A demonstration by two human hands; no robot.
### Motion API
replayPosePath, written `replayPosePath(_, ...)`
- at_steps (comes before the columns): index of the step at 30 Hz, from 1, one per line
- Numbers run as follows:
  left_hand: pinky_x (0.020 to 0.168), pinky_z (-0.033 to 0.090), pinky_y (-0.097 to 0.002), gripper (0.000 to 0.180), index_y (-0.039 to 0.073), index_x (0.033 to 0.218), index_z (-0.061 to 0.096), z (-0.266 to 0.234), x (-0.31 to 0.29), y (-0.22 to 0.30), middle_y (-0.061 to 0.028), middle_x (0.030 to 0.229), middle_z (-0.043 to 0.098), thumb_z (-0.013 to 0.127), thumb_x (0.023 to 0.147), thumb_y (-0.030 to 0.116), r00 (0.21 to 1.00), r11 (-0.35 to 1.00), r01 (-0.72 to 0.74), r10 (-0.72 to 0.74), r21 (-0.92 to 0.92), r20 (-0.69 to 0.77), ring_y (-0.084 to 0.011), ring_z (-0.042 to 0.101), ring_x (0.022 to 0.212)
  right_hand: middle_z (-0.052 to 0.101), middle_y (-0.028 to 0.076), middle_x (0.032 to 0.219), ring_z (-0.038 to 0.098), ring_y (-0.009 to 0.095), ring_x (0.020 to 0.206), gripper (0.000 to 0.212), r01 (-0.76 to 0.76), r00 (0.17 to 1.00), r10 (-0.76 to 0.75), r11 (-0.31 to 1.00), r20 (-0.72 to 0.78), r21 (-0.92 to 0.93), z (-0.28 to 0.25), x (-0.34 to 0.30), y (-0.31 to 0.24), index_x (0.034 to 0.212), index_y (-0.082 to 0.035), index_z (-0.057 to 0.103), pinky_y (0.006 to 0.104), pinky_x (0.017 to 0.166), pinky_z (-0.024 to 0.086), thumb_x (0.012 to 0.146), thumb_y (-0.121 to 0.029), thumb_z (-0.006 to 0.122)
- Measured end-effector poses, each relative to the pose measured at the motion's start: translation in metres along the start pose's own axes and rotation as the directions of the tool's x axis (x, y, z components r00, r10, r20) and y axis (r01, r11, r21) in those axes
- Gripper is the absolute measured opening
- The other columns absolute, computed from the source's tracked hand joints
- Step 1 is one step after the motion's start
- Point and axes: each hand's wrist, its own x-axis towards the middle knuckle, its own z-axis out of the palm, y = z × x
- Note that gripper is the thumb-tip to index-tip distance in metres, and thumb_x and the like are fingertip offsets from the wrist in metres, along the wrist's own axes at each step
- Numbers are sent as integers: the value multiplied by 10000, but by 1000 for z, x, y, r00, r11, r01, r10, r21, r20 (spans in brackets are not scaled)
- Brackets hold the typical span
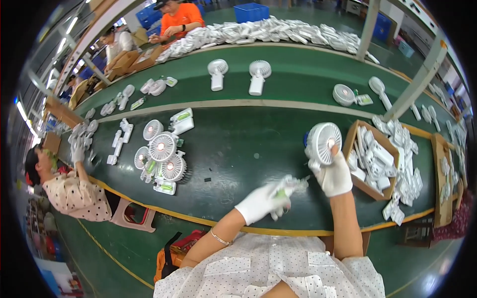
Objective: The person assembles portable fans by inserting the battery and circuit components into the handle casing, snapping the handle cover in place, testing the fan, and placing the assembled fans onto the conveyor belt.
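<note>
Green floor (134,253); pinkish stool (120,213) at left; pale post (368,32); lit tube lights (72,25) upper left.

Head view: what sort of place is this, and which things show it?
Probably a factory assembly line: a long green worktop, a cluster of white fans, a heap of white parts.

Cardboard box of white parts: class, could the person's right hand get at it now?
Probably yes: the right hand is close beside the box, nothing between, though it holds a fan.
</note>
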Motion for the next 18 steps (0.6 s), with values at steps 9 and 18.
replayPosePath(9, 993, 487, -296, 387, 24, 1373, 503, -30, 45, -54, -109, 1333, 585, 527, 1011, 159, 976, 796, -199, 215, -572, -41, -175, 600, 1168, 634, 67, 1180, 584, 139, 1095, 563, 7, 963, 177, 740, 205, -672, 14, -56, 48, 1298, 31, 535, 306, 995, 454, 787, -112, 723)
replayPosePath(18, 569, 564, -278, 307, -12, 1237, 474, 6, 13, -7, -107, 924, 653, 535, 978, 141, 982, 984, -171, 166, -46, -94, -136, 642, 697, 630, 76, 1199, 590, 140, 1085, 484, 225, 973, -183, 879, 139, -420, 6, -35, 42, 1313, 34, 530, 293, 951, 459, 901, -179, 670)
